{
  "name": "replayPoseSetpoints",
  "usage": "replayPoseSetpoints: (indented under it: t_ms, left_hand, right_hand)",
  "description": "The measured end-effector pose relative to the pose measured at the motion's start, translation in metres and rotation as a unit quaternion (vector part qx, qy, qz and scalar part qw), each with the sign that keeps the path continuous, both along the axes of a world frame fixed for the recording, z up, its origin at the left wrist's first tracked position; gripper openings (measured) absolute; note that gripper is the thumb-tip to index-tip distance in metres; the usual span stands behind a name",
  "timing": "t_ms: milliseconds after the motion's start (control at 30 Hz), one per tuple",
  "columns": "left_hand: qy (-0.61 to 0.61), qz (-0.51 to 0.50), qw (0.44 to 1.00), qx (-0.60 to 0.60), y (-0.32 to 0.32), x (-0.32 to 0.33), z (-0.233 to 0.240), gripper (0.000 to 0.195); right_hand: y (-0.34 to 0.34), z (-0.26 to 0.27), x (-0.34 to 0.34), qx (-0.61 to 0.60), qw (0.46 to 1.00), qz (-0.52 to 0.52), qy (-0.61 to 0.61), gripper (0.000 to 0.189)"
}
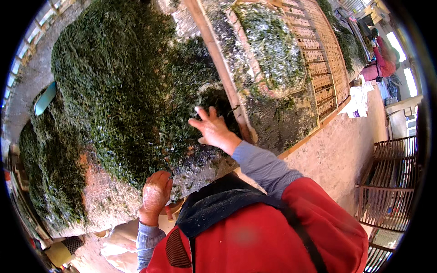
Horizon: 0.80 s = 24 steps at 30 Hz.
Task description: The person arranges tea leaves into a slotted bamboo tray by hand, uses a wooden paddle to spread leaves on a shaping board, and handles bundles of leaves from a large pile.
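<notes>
A large heap of dark green, stringy plant material point(116, 88), its exact kind unclear, covers the work table before me. My right hand point(213, 129) reaches over the near right part of the heap. Its fingers are spread and I see nothing held in them. Beside it, a dark hollow point(218, 99) in the greens lies against a wooden divider strip point(218, 61). My left hand point(157, 191) is curled at the heap's near edge. Its fingertips are hidden, so I cannot tell whether strands are in its grip.
Right of the divider, a flat bed of greens flecked with white point(273, 47) lies beside a slatted wooden rack point(317, 61). A teal scoop-like piece point(45, 99) sticks out at the left. Dark slatted racks point(387, 187) stand at right. Another person point(384, 61) works far right, near a white sack point(356, 100).
</notes>
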State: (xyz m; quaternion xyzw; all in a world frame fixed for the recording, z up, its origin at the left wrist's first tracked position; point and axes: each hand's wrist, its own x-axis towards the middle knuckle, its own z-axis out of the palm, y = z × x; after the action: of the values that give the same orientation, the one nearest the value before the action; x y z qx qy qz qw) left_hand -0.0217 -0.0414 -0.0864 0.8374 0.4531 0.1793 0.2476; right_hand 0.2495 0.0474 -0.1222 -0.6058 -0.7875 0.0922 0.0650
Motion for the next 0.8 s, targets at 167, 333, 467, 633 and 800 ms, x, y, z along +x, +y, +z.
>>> replayPoseSetpoints:
  t_ms: [167,333,467,633,800]
  left_hand:
    - [-0.056,0.009,0.998,0.024,0.027,0.043,0.024,0.016]
    - [-0.120,0.036,0.992,0.035,0.065,0.085,0.054,0.013]
    - [-0.117,0.017,0.991,0.057,0.068,0.114,0.057,0.014]
    - [-0.090,0.038,0.994,0.047,0.058,0.139,0.006,0.023]
    - [0.122,0.205,0.969,0.062,0.034,0.145,-0.061,0.099]
  right_hand:
    - [0.031,-0.018,0.008,0.085,0.949,-0.043,0.300,0.040]
    - [0.040,0.080,0.056,-0.189,0.717,-0.215,0.636,0.067]
    - [0.044,0.180,0.116,-0.160,0.666,-0.244,0.686,0.073]
    - [0.083,0.248,0.188,0.038,0.785,-0.242,0.569,0.074]
    - [0.115,0.180,0.259,0.240,0.967,-0.043,0.079,0.050]
